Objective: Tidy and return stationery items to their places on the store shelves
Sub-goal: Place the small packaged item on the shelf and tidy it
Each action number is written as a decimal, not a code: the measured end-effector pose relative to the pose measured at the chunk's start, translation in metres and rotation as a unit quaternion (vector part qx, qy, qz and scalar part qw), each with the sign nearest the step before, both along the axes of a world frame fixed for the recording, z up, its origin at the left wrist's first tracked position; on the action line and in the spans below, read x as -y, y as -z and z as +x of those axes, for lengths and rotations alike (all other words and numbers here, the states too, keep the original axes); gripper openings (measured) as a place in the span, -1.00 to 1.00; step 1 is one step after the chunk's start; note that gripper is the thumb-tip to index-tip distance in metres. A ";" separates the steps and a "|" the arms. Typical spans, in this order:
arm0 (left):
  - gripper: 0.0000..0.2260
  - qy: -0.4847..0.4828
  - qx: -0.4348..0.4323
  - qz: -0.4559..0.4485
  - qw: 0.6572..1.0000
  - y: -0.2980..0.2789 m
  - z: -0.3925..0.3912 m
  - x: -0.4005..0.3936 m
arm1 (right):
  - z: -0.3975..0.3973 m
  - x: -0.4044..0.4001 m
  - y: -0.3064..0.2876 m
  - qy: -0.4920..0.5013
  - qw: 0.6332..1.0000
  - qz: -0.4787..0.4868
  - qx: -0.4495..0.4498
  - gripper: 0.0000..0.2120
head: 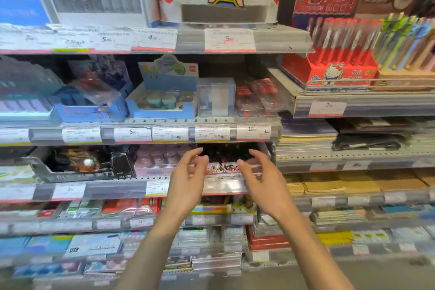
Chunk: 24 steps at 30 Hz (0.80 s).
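Head view: both bare hands are raised side by side before the third shelf down, palms turned toward each other. The left hand has loosely curled, spread fingers and holds nothing; its fingertips lie in front of the pink cardboard display tray of small round tubs. The right hand is likewise relaxed and empty, fingers parted and bent. Between the two hands stands a white display box with black printed characters on its front, filled with dark items too blurred to identify; whether either hand touches it cannot be told. To the left on the same shelf sits a black cardboard display tray. One shelf above, a clear plastic cube box stands just beside a light-blue cardboard tray holding teal-and-white round items, with red packets in clear wrap on the cube's other side. White price labels line the shelf edge. At upper right, a red display carton with a white cat figure holds upright pens. Stacked notebooks fill the shelves at right.
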State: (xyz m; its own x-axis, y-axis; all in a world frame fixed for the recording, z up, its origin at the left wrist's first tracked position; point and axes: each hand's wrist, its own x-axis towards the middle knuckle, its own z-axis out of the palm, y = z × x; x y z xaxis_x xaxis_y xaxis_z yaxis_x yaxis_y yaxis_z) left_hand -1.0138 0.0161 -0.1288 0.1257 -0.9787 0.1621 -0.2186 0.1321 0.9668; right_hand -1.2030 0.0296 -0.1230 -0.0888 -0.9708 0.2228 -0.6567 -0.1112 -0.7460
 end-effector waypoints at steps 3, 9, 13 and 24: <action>-0.77 -0.020 -0.004 0.010 1.000 0.011 0.042 -0.008 | 0.038 -0.004 0.008 0.011 0.999 0.034 0.035 -0.45; -0.79 -0.037 -0.011 0.004 0.999 -0.005 0.142 -0.011 | 0.123 0.005 -0.008 0.010 0.999 0.021 0.029 -0.55; -0.90 -0.058 -0.003 -0.026 0.998 -0.026 0.196 -0.005 | 0.173 0.015 -0.036 0.018 0.999 -0.027 0.008 -0.62; -0.71 -0.069 -0.064 -0.011 0.995 -0.097 0.244 0.038 | 0.256 0.095 -0.131 -0.012 0.995 -0.083 -0.044 -0.55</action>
